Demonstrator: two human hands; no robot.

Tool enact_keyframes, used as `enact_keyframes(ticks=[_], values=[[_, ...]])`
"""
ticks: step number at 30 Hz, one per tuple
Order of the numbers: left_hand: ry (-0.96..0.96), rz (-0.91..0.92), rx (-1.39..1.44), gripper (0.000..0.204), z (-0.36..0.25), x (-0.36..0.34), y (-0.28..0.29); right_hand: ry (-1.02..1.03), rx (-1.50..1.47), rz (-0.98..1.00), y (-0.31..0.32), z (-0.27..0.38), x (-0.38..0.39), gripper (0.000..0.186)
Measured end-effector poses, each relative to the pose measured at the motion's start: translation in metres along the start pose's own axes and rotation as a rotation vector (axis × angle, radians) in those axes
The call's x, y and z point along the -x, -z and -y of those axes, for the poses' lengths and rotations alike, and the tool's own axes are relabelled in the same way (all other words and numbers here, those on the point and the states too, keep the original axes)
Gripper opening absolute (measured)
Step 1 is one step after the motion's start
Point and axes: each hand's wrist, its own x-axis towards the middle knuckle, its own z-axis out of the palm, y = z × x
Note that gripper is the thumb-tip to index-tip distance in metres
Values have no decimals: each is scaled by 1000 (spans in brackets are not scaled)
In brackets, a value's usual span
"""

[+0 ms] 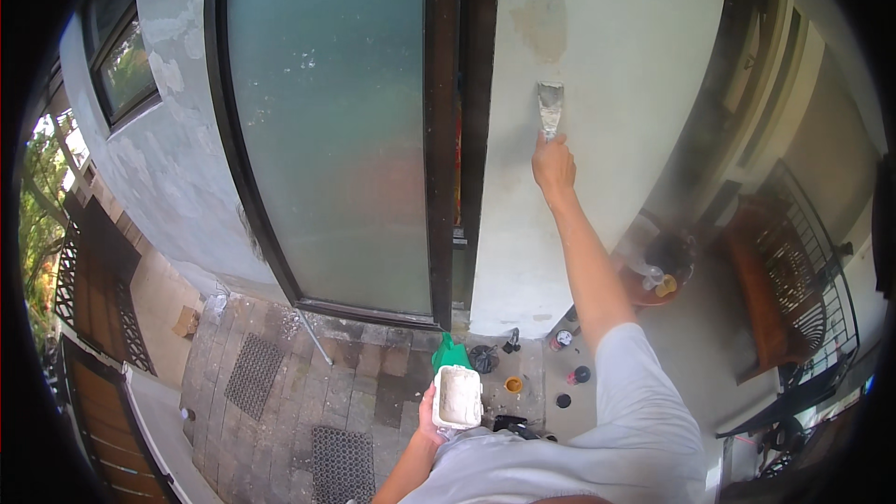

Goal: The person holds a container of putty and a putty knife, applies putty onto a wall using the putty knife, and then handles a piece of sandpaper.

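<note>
1. Head view: the right hand (554, 163) is closed around a putty knife (551, 110), held upright at the pale wall (621, 65); firm contact cannot be confirmed.
2. The left hand (428, 417) grips a white tub (479, 399) by its left side; any fingers beneath are hidden.
3. Done: the work is judged partly complete. Much of the pale wall around the putty knife appears even.
4. Left: a tan-gray patch (541, 26) above the putty knife contrasts with its surroundings and probably requires covering.
5. Supply: white paste (455, 396) lies inside the white tub, apparently enough for further application.
</note>
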Motion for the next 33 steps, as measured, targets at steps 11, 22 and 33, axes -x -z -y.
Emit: enact_keyframes(ticks=[11, 22, 33], values=[[18, -35, -9, 74, 2, -1, 1, 109, 48, -62, 44, 50, -58, 52], [44, -35, 34, 71, 7, -13, 3, 122, 57, -50, 50, 32, -18, 49], [173, 9, 71, 67, 25, -24, 12, -86, 51, 89, 17, -11, 5, 47]])
